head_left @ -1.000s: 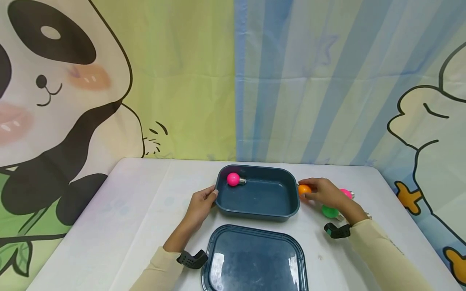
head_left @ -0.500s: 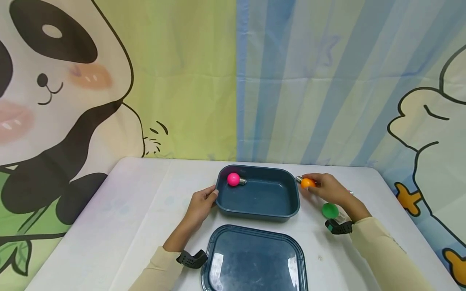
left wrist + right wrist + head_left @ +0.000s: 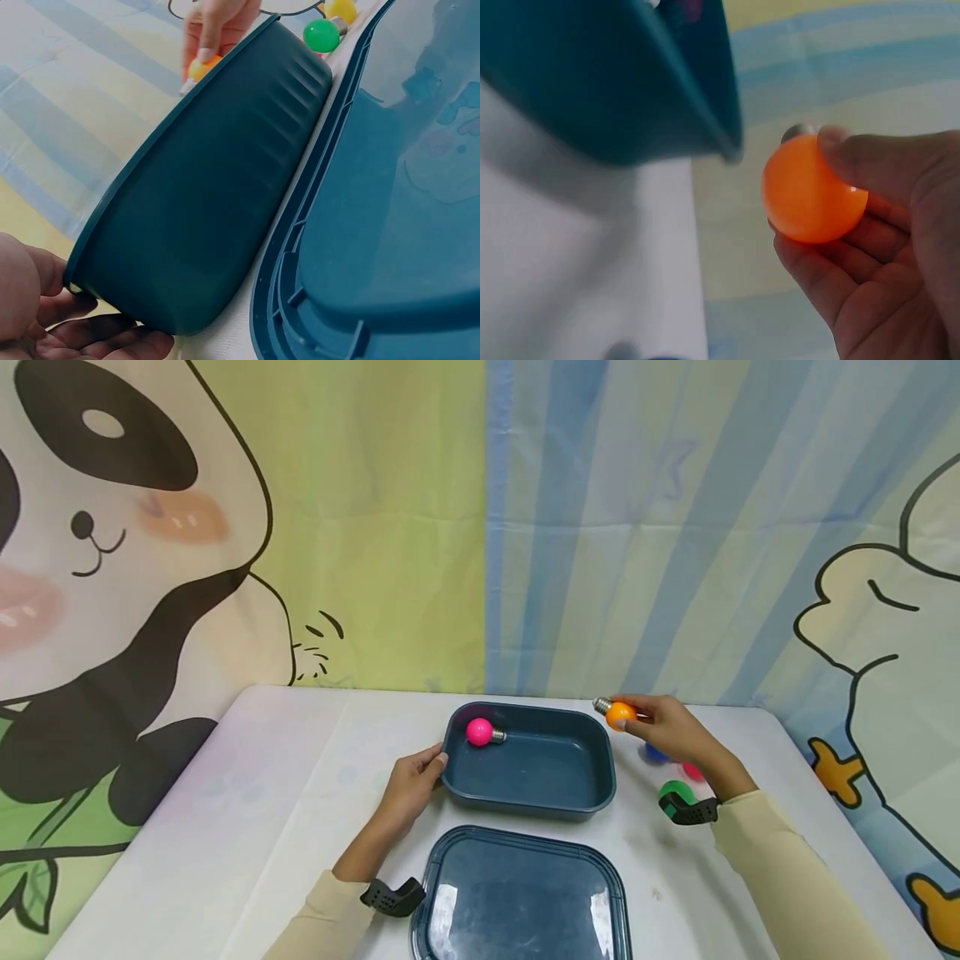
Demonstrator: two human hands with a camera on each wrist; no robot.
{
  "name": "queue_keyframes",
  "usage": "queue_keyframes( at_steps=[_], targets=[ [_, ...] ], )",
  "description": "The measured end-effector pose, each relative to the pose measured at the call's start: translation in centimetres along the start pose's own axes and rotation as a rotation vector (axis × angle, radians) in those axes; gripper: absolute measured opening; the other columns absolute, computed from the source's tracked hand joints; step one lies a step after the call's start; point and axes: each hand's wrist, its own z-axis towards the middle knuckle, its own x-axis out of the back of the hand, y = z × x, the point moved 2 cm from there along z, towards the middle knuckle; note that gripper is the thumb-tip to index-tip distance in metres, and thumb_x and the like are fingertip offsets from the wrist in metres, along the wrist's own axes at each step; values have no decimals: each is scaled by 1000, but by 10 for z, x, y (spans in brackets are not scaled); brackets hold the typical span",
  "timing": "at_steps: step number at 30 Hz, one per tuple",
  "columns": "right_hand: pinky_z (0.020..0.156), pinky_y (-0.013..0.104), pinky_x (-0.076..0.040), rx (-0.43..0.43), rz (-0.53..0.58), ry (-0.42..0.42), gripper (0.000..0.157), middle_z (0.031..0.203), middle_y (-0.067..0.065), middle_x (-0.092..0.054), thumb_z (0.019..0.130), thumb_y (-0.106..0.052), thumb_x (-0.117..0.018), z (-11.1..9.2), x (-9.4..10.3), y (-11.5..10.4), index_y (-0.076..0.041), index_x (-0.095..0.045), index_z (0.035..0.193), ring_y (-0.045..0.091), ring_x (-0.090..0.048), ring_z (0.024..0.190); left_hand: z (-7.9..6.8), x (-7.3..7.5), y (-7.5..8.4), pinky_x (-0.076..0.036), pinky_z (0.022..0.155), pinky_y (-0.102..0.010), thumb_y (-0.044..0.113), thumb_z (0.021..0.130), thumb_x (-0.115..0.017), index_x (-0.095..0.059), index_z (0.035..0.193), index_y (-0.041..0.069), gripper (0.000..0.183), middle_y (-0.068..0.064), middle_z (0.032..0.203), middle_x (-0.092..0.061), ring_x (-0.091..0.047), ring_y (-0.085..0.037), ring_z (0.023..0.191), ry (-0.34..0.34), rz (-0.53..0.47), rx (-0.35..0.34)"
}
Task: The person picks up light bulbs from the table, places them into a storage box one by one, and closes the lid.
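Observation:
An orange light bulb [image 3: 619,716] is pinched between the thumb and fingers of my right hand [image 3: 667,727], its metal screw base pointing up and left. It hangs just beyond the right end of a dark blue plastic box [image 3: 528,804]. My left hand [image 3: 409,787] grips the box's left rim, thumb on top; in the left wrist view the fingers [image 3: 112,341] lie under the rim against the wall. Inside the box, toward its left end, lies a pink bulb [image 3: 480,732]. In the right wrist view the orange bulb [image 3: 814,191] fills the grasp.
A matching dark blue lid [image 3: 521,893] lies flat in front of the box. Under my right forearm rest a green bulb [image 3: 677,791], a red-pink bulb [image 3: 692,772] and a blue bulb [image 3: 656,753]. A yellow bulb [image 3: 341,10] shows behind the green one in the left wrist view.
My right hand has lifted the orange bulb up from the table beside the box, tilting its screw base leftward, which uncovers the blue bulb. My left hand stays on the rim.

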Motion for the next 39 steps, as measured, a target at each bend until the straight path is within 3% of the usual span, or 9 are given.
queue_keyframes(
  at_steps=[10,16,23,26,34,39],
  targets=[
    [89,42,-55,78,81,-95,43,125,18,-61,96,-19,-63,17,-10,-37,-4,-57,136,30,-62,106,-2,0,-2,-48,96,-35,13,102,-50,-45,137,-12,43,-23,142,-45,-51,-31,124,12,-23,-35],
    [83,33,-54,178,65,-159,41,119,14,-64,96,-17,-63,28,-19,-44,-2,-58,134,24,-60,96,-4,-1,-3,-50,95,-34,14,102,-50,-45,137,-12,44,-24,140,-46,-52,-31,123,13,-7,-32],
    [81,29,-54,210,109,-261,39,119,15,-63,96,-10,-62,38,-33,-50,2,-57,133,23,-57,92,-5,-1,-1,-51,93,-34,14,102,-50,-45,137,-13,44,-24,139,-48,-53,-33,121,13,-8,-33],
    [81,30,-53,205,107,-289,38,115,14,-64,95,-8,-62,44,-41,-52,1,-59,131,23,-56,90,-6,0,2,-52,92,-35,11,102,-50,-45,136,-14,43,-26,137,-48,-54,-34,120,7,-13,-27],
    [83,33,-52,258,75,-376,37,110,7,-66,95,-10,-63,62,-64,-57,1,-60,130,22,-55,89,-21,-3,30,-51,94,-36,6,101,-48,-44,134,-18,41,-29,138,-46,-52,-37,121,0,16,-31],
    [85,33,-52,249,69,-383,36,112,8,-65,95,-9,-63,66,-67,-63,1,-61,130,22,-55,91,-9,-1,8,-50,95,-37,11,102,-49,-45,136,-15,43,-27,139,-46,-51,-35,122,-1,4,-45]
  ],
)
